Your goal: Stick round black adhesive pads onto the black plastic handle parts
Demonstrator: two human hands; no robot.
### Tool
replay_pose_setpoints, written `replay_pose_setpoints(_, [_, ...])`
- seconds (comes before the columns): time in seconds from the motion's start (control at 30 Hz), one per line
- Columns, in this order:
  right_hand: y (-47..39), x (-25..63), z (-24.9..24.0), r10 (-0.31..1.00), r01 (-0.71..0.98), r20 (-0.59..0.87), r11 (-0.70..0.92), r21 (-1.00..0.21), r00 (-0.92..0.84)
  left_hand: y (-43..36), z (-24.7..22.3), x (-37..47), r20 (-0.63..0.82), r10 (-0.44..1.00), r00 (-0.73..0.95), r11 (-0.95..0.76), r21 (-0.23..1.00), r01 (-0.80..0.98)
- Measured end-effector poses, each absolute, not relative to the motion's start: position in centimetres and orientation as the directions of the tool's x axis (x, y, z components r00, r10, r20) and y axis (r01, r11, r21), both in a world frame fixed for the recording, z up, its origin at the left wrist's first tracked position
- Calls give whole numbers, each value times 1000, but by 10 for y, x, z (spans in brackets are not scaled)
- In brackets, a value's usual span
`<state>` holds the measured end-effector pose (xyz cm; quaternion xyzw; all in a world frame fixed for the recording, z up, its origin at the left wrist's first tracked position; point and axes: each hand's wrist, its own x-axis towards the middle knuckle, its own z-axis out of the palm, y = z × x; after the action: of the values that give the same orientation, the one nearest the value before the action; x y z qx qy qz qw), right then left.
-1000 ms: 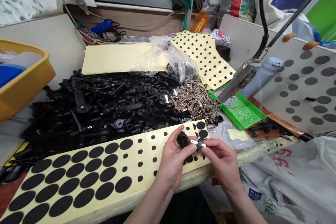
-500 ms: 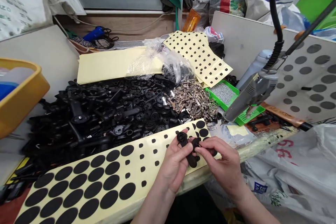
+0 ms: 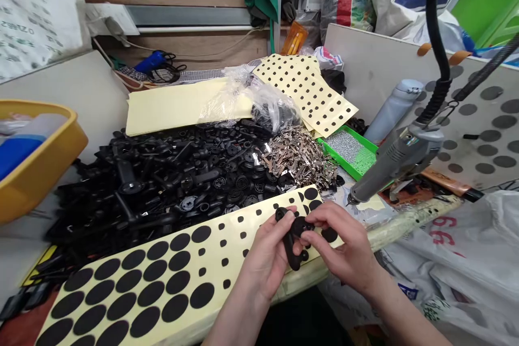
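My left hand [image 3: 270, 251] is closed around a black plastic handle-shaped part [image 3: 291, 251], its long arm pointing down toward me. Between the thumb and fingers of my right hand [image 3: 340, 238] is a small round black piece [image 3: 300, 226], held against the side of that part. The fingers hide where the two pieces meet. Beneath both hands lies a yellowish backing sheet [image 3: 162, 292] with black round stickers and small black dots. Behind it spreads a heap of black plastic parts [image 3: 194, 173].
A pile of small metal clips [image 3: 302, 157] sits beside a green tray [image 3: 349, 165] of tiny silvery pieces. An electric screwdriver [image 3: 393, 162] hangs at the right on a black cable. A yellow basket [image 3: 52, 173] stands at the left. More dotted sheets [image 3: 312, 92] lie at the back.
The round black piece has turned so its broad face shows, and my left thumb now covers more of the part's upper end. The view has shifted slightly.
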<state>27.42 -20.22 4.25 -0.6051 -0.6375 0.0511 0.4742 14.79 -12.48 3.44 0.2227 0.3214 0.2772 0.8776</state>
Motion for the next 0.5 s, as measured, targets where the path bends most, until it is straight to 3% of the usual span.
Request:
replay_pose_setpoints(0.2, [-205, 281, 39, 791, 706, 610, 405, -580, 47, -125, 35, 146, -462, 633, 622, 741, 594, -313])
replay_pose_setpoints(0.37, [-202, 279, 36, 743, 803, 669, 401, -441, -4, -128, 38, 144, -443, 645, 623, 726, 610, -319])
replay_pose_setpoints(0.5, [-201, 278, 31, 725, 839, 688, 354, -414, 33, -129, 36, 141, -396, 635, 664, 721, 613, -323])
